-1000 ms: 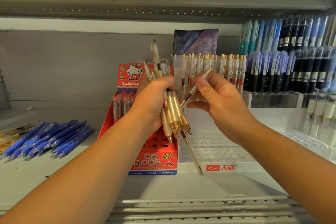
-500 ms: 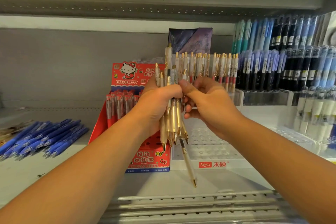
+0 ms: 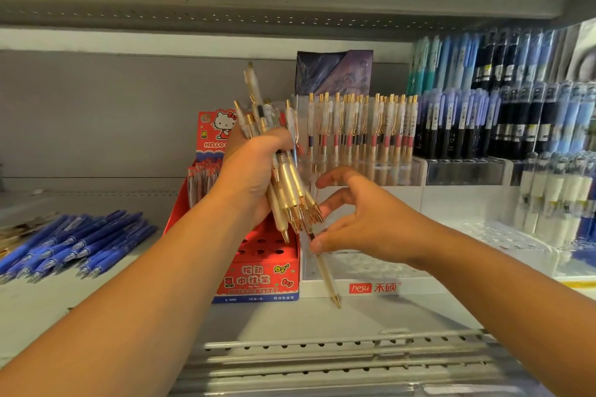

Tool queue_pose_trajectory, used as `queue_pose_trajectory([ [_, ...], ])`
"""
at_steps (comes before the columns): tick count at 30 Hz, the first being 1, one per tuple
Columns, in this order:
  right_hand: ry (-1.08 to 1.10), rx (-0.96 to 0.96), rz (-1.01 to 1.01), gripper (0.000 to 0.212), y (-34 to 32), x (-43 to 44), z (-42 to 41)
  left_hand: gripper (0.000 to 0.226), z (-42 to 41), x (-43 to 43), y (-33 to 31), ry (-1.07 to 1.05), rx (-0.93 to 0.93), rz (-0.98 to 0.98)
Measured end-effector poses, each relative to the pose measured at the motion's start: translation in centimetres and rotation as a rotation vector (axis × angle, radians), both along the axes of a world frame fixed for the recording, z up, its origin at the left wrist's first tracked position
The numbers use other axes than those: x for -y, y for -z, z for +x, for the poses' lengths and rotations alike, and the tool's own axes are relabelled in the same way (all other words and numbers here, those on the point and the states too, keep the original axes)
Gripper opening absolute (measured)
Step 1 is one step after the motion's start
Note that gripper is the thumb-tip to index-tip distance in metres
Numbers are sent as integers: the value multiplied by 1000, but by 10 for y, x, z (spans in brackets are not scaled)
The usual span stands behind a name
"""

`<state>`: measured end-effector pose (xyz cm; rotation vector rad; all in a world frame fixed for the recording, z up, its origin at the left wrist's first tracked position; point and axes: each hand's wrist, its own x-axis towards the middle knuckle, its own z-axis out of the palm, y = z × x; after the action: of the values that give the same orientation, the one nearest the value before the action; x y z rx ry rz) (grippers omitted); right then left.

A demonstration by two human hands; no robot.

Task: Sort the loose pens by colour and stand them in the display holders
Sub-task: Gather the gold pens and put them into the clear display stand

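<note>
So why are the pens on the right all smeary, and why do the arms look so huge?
In the head view the dark and blue pens at the right edge are smeared and soft, while the gold pens in the left hand look sharper; the wide-angle lens stretches the forearms toward the bottom corners; the light is warm and even.

The single camera rode on the person's head, facing forward and a little downward into a shop shelf. It sat close, so both forearms ran in from the bottom corners. The left hand, with its bundle of pens, and the right hand met near centre. Blue pens lay at nine o'clock, and racked pens stood at two o'clock.
</note>
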<state>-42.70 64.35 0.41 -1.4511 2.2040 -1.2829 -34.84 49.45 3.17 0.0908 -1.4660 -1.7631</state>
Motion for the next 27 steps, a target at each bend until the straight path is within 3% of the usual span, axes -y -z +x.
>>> queue_pose_trajectory([
  [6,-92,49,13,69,4,1,-2,33,1,3,-3,47,-66,31],
  [11,-164,2,100,48,-2,-6,-9,10,7,13,-10,97,-100,135],
  [17,-215,57,156,20,-21,-28,-35,4,5,15,-11,104,-89,148],
  [23,-27,115,-251,29,-28,-12,-41,16,2,11,-8,138,-56,84],
  [27,51,36,-429,76,-28,9,-35,18,2,6,-5,132,-10,34],
])
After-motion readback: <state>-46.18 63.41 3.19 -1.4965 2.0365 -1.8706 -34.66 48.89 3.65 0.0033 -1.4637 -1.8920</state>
